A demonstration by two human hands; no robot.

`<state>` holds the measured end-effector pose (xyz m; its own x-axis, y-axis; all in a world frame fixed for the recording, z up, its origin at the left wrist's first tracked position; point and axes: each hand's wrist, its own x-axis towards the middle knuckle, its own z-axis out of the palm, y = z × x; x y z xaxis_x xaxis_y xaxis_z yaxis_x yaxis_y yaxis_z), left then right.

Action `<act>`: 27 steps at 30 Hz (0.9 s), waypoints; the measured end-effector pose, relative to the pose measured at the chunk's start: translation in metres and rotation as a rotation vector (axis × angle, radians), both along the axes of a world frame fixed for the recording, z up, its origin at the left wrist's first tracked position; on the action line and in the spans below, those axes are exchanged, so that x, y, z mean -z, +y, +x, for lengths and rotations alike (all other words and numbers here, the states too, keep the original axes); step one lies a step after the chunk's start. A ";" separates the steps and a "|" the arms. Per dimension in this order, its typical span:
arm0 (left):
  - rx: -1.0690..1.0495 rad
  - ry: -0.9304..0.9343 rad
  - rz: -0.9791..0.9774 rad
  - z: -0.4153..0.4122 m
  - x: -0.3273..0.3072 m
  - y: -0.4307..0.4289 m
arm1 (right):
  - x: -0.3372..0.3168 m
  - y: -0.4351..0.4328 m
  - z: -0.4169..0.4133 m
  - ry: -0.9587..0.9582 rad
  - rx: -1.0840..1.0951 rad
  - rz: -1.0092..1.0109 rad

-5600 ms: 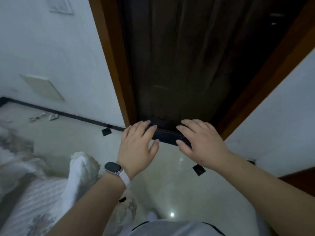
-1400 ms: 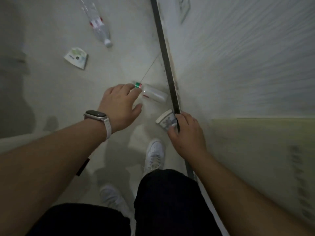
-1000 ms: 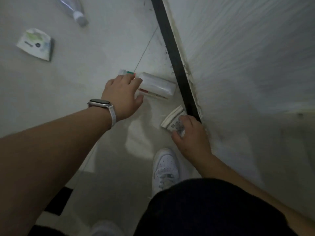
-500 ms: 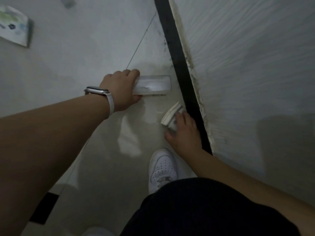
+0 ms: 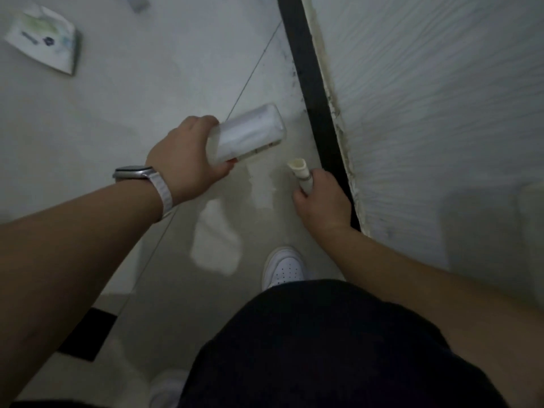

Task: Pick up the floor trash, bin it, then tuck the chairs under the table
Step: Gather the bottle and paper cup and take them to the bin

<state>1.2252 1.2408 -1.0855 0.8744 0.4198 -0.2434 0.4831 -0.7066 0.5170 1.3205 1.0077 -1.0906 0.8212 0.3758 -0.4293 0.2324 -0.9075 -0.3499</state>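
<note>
Pale floor [image 5: 117,119] by wall. Bottle [image 5: 247,135] now lifted, left grip [image 5: 188,160] clenched round it. Right grip [image 5: 321,198] grasping cup [image 5: 300,172], also up. Packet [image 5: 44,39] remains on floor; I'd take it next, then bin.

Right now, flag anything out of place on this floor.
A packet lies loose on the floor at top left. The left hand grips a bottle, and the right hand a squashed cup. The wall edge above the black skirting looks chipped and grimy.
</note>
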 end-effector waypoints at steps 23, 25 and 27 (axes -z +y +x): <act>-0.571 -0.086 -0.167 -0.114 -0.468 -0.040 | -0.468 0.030 -0.047 -0.004 -0.163 0.211; -0.605 -0.111 -0.164 -0.125 -0.511 -0.040 | -0.510 0.036 -0.053 0.003 -0.198 0.230; -0.665 -0.151 -0.163 -0.137 -0.554 -0.039 | -0.554 0.043 -0.062 -0.008 -0.234 0.252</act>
<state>1.0884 1.2013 -0.5312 0.4741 0.8458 -0.2447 0.7007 -0.1941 0.6865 1.2588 1.0510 -0.5366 0.7033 0.6478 -0.2927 0.4275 -0.7144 -0.5540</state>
